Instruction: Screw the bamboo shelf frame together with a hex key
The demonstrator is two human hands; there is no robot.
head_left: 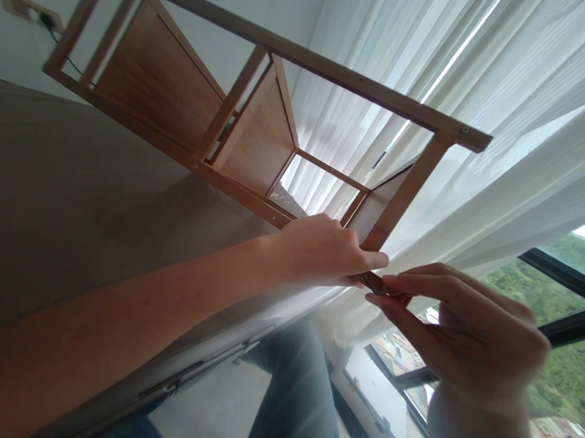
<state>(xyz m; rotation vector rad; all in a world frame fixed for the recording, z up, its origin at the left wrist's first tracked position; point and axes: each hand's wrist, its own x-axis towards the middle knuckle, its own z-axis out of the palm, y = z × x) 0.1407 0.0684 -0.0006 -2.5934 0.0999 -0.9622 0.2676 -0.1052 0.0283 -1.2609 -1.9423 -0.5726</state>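
Observation:
A slatted bamboo-coloured wooden shelf frame (246, 129) fills the upper middle, seen tilted, with wooden panels and small screw heads along its rails. My left hand (319, 250) comes in from the left and wraps the lower end of a frame post, fingertips pointing right. My right hand (460, 327), in a white sleeve, pinches a small dark fitting (374, 283) between thumb and fingers where the post ends. That fitting is mostly hidden by my fingers, so its exact kind is hard to tell. The two hands nearly touch.
A white sheer curtain (466, 127) hangs behind the frame, and a dark-framed window (564, 307) shows a green hillside. A large grey surface (70, 194) lies at left. A wall socket (32, 10) with a black cable sits top left. My jeans-clad legs (290, 399) show below.

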